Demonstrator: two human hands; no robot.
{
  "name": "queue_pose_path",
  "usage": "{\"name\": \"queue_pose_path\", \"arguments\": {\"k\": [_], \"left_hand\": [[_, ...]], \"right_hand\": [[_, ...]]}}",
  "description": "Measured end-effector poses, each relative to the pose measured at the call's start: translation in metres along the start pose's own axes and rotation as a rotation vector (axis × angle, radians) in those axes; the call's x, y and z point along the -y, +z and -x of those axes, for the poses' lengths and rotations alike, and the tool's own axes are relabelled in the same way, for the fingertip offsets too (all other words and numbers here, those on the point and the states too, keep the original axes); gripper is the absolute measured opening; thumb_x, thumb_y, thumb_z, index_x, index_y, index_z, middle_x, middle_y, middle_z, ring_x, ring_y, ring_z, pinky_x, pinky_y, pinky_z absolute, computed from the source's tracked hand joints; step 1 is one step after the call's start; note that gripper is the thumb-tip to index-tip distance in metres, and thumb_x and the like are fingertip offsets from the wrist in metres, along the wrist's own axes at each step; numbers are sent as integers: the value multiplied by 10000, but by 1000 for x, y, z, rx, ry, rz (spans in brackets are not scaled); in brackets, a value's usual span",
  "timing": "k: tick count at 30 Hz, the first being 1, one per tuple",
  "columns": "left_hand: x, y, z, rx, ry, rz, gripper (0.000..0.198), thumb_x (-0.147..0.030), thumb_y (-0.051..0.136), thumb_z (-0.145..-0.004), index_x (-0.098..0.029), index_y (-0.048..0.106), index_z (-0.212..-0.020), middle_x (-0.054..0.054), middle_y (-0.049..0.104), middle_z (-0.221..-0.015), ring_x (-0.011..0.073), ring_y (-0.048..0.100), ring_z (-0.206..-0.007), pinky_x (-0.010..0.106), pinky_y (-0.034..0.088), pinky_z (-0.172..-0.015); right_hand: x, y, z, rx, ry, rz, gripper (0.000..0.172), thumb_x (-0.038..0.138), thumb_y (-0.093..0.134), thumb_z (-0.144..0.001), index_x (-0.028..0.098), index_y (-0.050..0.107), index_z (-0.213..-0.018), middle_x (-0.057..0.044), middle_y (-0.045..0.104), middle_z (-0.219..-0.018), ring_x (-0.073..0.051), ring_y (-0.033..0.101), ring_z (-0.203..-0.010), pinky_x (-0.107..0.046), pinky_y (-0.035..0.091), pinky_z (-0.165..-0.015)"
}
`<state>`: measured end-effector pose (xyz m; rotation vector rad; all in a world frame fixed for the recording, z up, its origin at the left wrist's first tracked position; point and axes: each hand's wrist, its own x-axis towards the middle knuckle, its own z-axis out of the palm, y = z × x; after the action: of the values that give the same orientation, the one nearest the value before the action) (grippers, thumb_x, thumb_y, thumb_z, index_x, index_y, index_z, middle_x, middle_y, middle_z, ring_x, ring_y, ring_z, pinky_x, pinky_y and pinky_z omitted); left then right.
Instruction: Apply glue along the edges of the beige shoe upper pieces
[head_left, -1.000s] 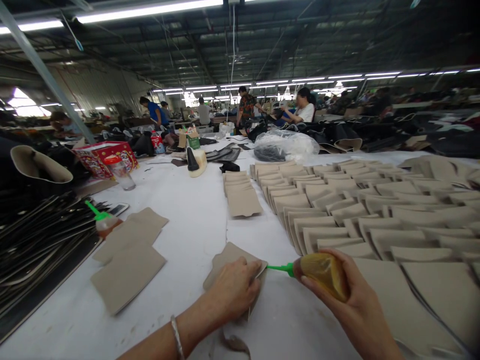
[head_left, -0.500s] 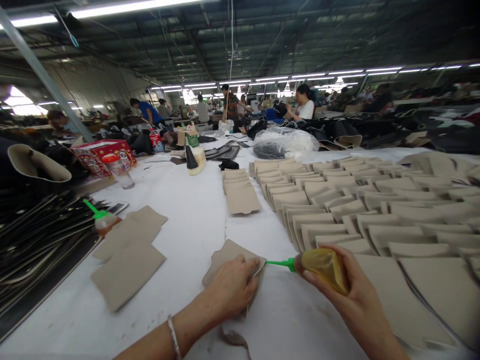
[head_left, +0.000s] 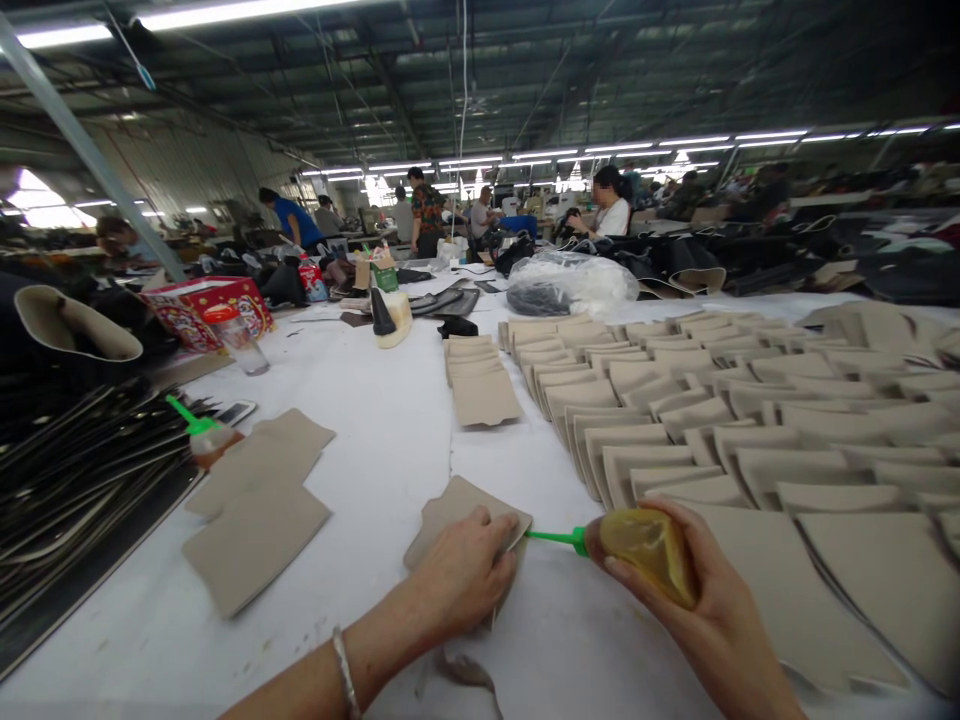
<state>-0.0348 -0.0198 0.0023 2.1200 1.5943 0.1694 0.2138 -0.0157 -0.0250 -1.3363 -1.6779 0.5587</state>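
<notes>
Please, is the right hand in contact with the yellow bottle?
Touching. The head view shows it plainly: the right hand is gripping the yellow bottle around its body, with the thumb against its lower side.

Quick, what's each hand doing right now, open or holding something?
Left hand: curled over a beige piece; whether it pinches it or just presses cannot be told.
Right hand: closed around a bottle.

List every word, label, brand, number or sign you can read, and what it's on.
No text can be read.
Red box: printed pattern, any lettering too blurred.
Red bottle: markings too small.
Green carton: markings too small.
Squeeze bottle in the right hand: no lettering visible.
</notes>
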Motion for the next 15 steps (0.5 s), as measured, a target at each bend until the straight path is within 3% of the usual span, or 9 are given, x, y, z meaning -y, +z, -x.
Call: {"name": "queue_pose_path", "arguments": {"k": [7,13,15], "left_hand": [[-1,0,2,12,-21,0,449,-267,348,-896,-266,489,-1322,67,580,-1032,234,605,-928,323,458,-814],[-1,0,4,3,-7,-9,438,-276,342,-898,-262,499,-1306,61,574,-1004,231,608,-900,326,465,-797],[-2,0,4,-1,-5,-7,442,-277,337,-900,-256,492,-1313,65,573,-1016,237,610,-909,333,468,-799]], "right_hand": [[3,0,-2,-51,15,-16,503,530,685,-813,249,497,-1185,-26,546,-1136,-238,566,-982,-292,451,-852],[0,-2,1,78,51,-76,509,518,700,-815,240,492,-1187,-22,574,-1087,-217,604,-924,-242,498,-771],[0,-3,1,60,79,-102,527,532,703,-802,231,494,-1181,-27,577,-1074,-218,606,-912,-245,500,-775]]}}
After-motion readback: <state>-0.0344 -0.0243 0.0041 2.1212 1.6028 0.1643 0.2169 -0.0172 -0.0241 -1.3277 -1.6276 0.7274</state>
